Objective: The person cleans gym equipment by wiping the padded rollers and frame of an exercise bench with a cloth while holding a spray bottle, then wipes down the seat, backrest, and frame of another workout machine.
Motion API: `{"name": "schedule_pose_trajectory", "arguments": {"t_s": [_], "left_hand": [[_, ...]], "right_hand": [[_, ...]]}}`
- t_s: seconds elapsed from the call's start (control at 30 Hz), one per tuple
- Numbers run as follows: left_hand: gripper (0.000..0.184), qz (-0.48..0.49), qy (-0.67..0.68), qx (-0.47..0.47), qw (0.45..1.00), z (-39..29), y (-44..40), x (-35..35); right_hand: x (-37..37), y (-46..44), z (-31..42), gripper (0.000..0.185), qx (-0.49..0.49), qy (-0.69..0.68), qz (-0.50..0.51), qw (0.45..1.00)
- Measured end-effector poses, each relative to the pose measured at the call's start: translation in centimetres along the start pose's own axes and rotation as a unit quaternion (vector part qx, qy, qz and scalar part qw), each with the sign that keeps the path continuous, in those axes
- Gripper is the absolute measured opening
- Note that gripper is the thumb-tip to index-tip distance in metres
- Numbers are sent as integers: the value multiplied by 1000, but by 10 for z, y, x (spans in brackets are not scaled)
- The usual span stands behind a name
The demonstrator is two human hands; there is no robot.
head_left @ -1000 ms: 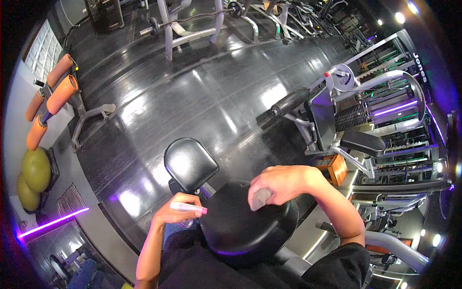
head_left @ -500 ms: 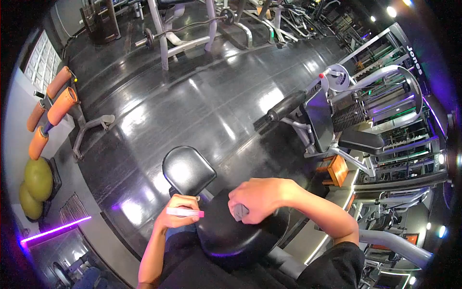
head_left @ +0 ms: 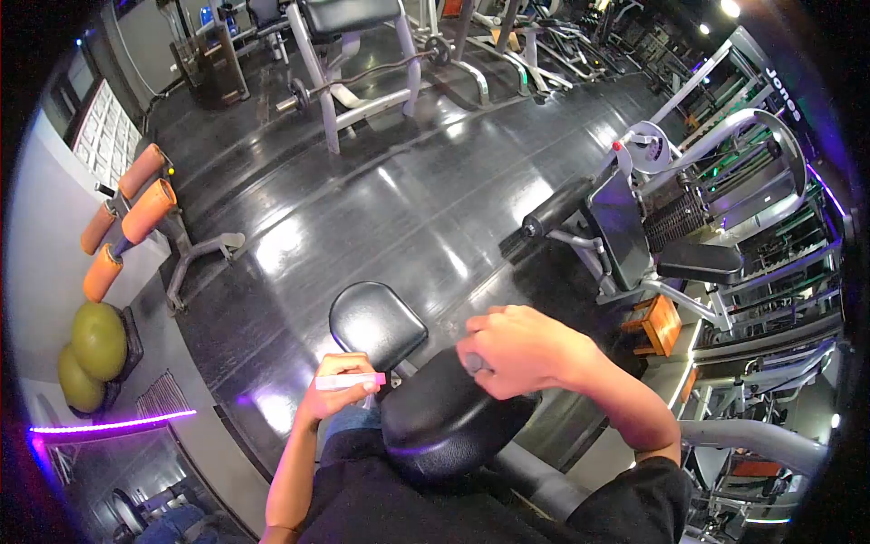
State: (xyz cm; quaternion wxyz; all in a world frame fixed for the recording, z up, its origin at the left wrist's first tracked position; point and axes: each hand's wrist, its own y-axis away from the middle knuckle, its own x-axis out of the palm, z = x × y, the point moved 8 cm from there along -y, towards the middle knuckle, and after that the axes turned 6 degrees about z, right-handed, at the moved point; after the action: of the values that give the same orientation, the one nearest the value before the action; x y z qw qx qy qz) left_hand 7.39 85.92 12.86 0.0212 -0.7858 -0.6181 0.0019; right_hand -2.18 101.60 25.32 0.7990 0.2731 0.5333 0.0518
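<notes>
My left hand [head_left: 330,403] is closed around a slim white object with a pink end [head_left: 348,382], held roughly level; its exact kind is unclear. A rounded black padded cushion [head_left: 444,426] lies just right of that hand, in front of my body. Over the cushion's far right side, my right hand [head_left: 530,349] is curled with a bit of grey cloth [head_left: 474,362] showing between the fingers. Most of the cloth is hidden in the grip. Whether the cloth touches the cushion I cannot tell. Beyond my left hand sits a smaller black seat pad [head_left: 378,319].
A padded machine [head_left: 616,227] and a wooden box [head_left: 654,325] stand to the right. On the left are orange foam rollers [head_left: 148,210] and green balls [head_left: 98,340]. A curved barbell [head_left: 362,74] rests on a frame at the back. Dark shiny flooring [head_left: 390,208] lies between.
My right hand has shifted up and to the right, with the grey cloth in it. The left hand keeps its hold. The whole view has moved slightly, so surroundings appear farther right and lower.
</notes>
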Motion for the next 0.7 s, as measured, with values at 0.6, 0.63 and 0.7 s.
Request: {"name": "schedule_pose_trajectory", "arguments": {"t_s": [0.6,0.63,0.7], "left_hand": [[23,-61,84,-39,994,3,41,-21],[22,-50,91,-43,994,6,41,-23],[22,-34,110,-45,992,9,38,-24]], "right_hand": [[-15,13,-19,28,257,-142,195,936],[-11,14,-19,28,267,-143,201,932],[-4,13,-15,28,262,-130,172,941]]}}
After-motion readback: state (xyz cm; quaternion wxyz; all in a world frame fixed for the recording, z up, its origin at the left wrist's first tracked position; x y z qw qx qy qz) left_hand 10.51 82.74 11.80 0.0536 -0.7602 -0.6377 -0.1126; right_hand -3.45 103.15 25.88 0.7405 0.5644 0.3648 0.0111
